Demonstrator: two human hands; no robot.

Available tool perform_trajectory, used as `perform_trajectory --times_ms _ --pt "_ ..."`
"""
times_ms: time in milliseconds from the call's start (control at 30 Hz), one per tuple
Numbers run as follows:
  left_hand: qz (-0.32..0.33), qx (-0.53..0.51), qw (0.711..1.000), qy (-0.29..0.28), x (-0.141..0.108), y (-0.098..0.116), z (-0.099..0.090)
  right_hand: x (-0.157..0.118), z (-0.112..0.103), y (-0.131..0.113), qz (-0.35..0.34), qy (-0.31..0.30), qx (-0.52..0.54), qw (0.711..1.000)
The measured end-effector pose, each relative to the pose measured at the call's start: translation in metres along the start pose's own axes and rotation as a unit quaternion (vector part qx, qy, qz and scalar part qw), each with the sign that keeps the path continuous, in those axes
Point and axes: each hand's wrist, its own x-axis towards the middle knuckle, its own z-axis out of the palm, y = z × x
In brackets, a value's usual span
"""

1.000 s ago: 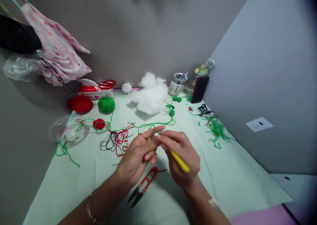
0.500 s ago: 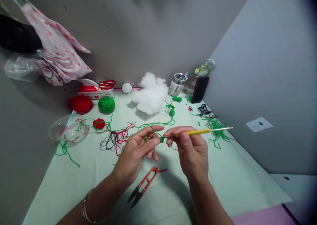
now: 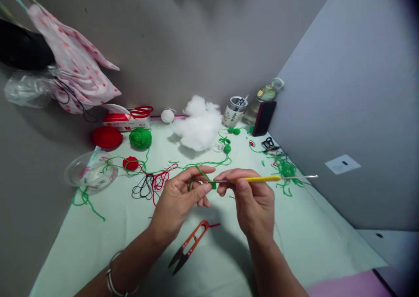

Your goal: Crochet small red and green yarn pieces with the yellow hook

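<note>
My right hand [image 3: 255, 201] grips a crochet hook [image 3: 262, 179] by its yellow handle, and its metal shaft points left to my other hand. Between thumb and finger, my left hand [image 3: 183, 196] pinches a small piece of green crochet [image 3: 214, 185]. Green yarn runs over the left index finger down to the piece. The hook's tip is at the green piece, partly hidden by the left fingers. Below the hands lie orange thread snips [image 3: 193, 244], blades toward me, beside a short red strand.
White stuffing [image 3: 198, 124] sits at the back, with a pen cup [image 3: 234, 111], a bottle [image 3: 262, 100] and a phone [image 3: 264, 118] to its right. Green yarn [image 3: 140, 138], red yarn [image 3: 107, 137] and a clear bowl [image 3: 70, 175] are on the left. Green scraps [image 3: 288, 168] lie right.
The crochet hook has turned closer to level, its far end shifting right and down. My left fingers have shifted slightly around the green piece. The things on the table stay put.
</note>
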Motion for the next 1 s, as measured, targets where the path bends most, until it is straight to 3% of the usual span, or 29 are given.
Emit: perform_trajectory --times_ms 200,367,567,667,733,833,900,1000 --pt "-0.032 -0.060 0.997 -0.031 -0.003 -0.003 0.008 0.002 0.004 -0.001 -0.059 0.011 -0.091 0.994" --pt "-0.043 -0.078 0.995 -0.039 -0.001 -0.004 0.010 0.002 0.002 0.001 -0.031 0.017 -0.058 0.998" --pt "0.000 -0.027 0.999 -0.027 0.001 0.000 0.004 0.003 -0.004 0.000 -0.004 0.006 -0.008 1.000" --pt "0.033 0.027 0.999 0.004 0.000 0.002 0.002 0.000 -0.005 -0.003 -0.052 -0.001 -0.058 0.997" --pt "0.048 0.058 0.996 0.037 0.000 0.003 0.002 -0.004 -0.005 -0.003 -0.123 -0.015 -0.128 0.984" --pt "0.036 0.040 0.997 0.049 0.000 0.002 0.003 -0.011 -0.005 0.002 -0.206 -0.058 -0.262 0.941" --pt "0.002 -0.024 0.999 0.026 0.000 0.000 0.003 -0.014 -0.005 0.006 -0.209 -0.073 -0.329 0.918" --pt "-0.080 -0.130 0.988 -0.020 0.000 0.000 0.004 -0.013 -0.004 0.007 -0.204 -0.078 -0.338 0.915"
